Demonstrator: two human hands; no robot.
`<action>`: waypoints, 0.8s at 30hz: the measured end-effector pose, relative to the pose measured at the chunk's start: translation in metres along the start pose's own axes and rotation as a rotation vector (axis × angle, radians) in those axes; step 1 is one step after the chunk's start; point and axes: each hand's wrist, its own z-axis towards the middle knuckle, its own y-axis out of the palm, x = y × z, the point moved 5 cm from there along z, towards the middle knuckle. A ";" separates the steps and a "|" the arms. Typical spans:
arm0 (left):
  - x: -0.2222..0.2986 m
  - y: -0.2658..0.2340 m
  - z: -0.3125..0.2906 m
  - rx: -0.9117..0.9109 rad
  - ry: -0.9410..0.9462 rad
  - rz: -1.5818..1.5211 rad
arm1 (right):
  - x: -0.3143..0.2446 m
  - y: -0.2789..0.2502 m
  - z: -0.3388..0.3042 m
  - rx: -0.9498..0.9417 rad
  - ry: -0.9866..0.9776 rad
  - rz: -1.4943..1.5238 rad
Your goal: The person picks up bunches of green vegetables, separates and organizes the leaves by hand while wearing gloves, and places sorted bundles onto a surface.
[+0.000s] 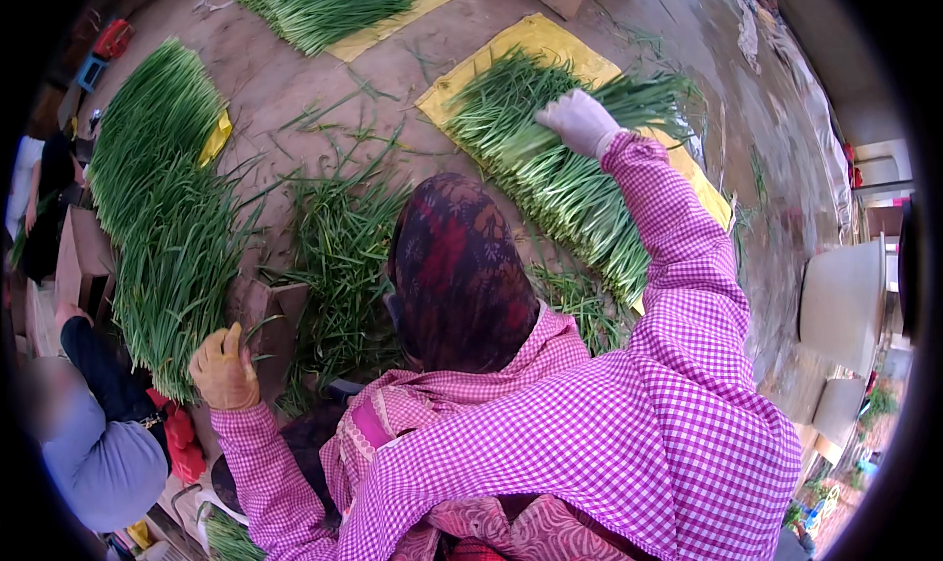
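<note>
My right hand, in a white glove, closes round a bunch of garlic chives, over a spread row of chives on a yellow sheet. The pale stems point left of the hand and the leaves right; they are a little blurred. My left hand, in a tan glove, hovers by the lower end of a long chive pile. Its fingers are half bent and apart, with nothing plainly between them. Loose leaves lie heaped in front of me, beside my knee in dark floral cloth.
More chives lie on another yellow sheet at the far side. A box-like brown block stands near my left hand. At left is a co-worker in a grey-blue top. Pale tubs stand at right, past wet floor.
</note>
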 end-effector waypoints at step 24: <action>-0.020 0.037 -0.027 -0.169 0.036 0.001 | 0.061 0.183 0.099 -0.203 0.786 0.255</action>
